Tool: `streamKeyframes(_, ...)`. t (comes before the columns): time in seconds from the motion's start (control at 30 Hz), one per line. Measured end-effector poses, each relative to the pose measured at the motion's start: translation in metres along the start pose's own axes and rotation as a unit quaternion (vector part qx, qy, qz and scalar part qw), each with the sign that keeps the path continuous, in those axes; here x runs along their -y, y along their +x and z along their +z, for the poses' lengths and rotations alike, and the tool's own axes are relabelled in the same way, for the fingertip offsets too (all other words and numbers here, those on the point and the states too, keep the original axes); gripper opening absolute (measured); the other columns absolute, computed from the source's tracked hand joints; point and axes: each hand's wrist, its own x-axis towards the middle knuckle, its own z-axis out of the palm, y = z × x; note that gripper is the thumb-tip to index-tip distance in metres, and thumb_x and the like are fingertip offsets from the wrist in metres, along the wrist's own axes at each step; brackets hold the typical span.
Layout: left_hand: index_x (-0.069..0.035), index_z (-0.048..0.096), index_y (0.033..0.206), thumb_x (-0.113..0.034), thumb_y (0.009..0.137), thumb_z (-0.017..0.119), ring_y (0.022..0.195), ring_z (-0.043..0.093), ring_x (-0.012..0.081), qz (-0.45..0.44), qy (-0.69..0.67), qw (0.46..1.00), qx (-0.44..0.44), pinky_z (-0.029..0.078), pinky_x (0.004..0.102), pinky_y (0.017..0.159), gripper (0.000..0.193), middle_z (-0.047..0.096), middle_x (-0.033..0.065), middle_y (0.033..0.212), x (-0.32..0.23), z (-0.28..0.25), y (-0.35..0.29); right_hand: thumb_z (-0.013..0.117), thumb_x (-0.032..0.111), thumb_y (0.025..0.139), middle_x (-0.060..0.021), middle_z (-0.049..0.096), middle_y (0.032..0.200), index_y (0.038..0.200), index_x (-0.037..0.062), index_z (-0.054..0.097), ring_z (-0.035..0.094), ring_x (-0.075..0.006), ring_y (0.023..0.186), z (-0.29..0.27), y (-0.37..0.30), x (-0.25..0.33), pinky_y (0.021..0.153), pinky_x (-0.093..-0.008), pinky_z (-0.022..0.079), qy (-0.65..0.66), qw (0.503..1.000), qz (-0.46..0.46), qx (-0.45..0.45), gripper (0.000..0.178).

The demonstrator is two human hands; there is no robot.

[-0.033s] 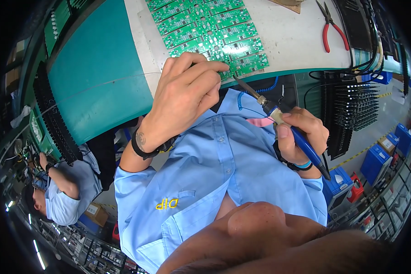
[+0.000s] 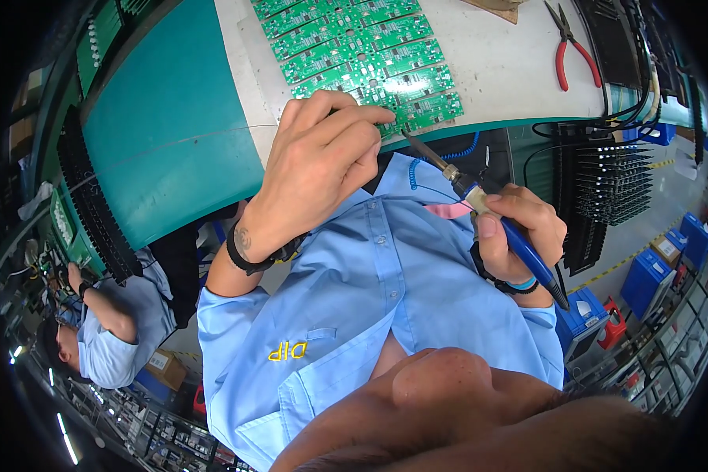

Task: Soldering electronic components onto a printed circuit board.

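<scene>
My left hand (image 2: 318,153) is closed at the near edge of a panel of green circuit boards (image 2: 346,59), its fingertips over the lowest strip. A thin solder wire (image 2: 200,140) runs in from the left and passes under this hand; the fingers hide its end. My right hand (image 2: 523,236) grips the blue handle of a soldering iron (image 2: 519,248). The iron slants up to the left, and its dark tip (image 2: 407,135) is at the panel's near edge, just right of my left fingertips. Whether the tip touches the board is too small to tell.
Red-handled needle-nose pliers (image 2: 565,51) lie at the far right of the white work surface (image 2: 511,71). A green mat (image 2: 169,149) covers the left side. Black cables (image 2: 645,102) and a black rack (image 2: 606,185) stand at the right. A co-worker (image 2: 126,330) sits far left.
</scene>
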Motion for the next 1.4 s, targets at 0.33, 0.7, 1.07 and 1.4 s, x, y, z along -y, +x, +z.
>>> streamKeyframes(0.33, -0.007, 0.065, 0.088, -0.004, 0.078, 0.075, 0.103, 0.061, 0.0229, -0.004, 0.009, 1.0, -0.01, 0.042, 0.0369, 0.086, 0.015, 0.072, 0.0, 0.11, 0.001, -0.005, -0.001, 0.07, 0.005, 0.086, -0.016, 0.066, 0.073, 0.099, -0.0067, 0.061, 0.057, -0.0182, 0.052, 0.001, 0.001, -0.001, 0.053, -0.0303, 0.048, 0.0, 1.0, -0.006, -0.003, 0.02)
streamKeyframes(0.7, -0.008, 0.066, 0.088, -0.005, 0.077, 0.076, 0.104, 0.061, 0.0224, 0.003, 0.005, 1.0, -0.009, 0.041, 0.0367, 0.086, 0.015, 0.071, -0.0006, 0.111, 0.0, 0.001, -0.001, 0.071, 0.006, 0.086, -0.0165, 0.067, 0.074, 0.097, -0.0069, 0.062, 0.059, -0.0199, 0.053, 0.004, 0.002, -0.001, 0.054, -0.0301, 0.05, -0.012, 1.0, -0.008, -0.001, 0.019)
streamKeyframes(1.07, -0.008, 0.065, 0.088, -0.004, 0.075, 0.076, 0.104, 0.06, 0.022, -0.001, 0.006, 1.0, -0.008, 0.041, 0.037, 0.084, 0.017, 0.069, -0.0013, 0.112, 0.0, 0.002, 0.0, 0.071, 0.006, 0.086, -0.0169, 0.068, 0.074, 0.098, -0.0069, 0.061, 0.061, -0.0207, 0.055, 0.004, 0.003, 0.0, 0.054, -0.0297, 0.05, -0.013, 1.0, -0.01, 0.002, 0.021)
streamKeyframes(1.4, -0.004, 0.065, 0.092, 0.0, 0.078, 0.076, 0.096, 0.062, 0.0272, -0.062, -0.048, 0.996, -0.053, 0.047, 0.0377, 0.078, 0.018, 0.066, 0.0074, 0.102, 0.002, -0.006, -0.004, 0.07, 0.004, 0.087, -0.0152, 0.064, 0.071, 0.099, -0.0079, 0.061, 0.055, -0.0169, 0.053, 0.001, 0.006, -0.001, 0.053, -0.0297, 0.047, 0.005, 1.0, -0.004, -0.018, 0.02)
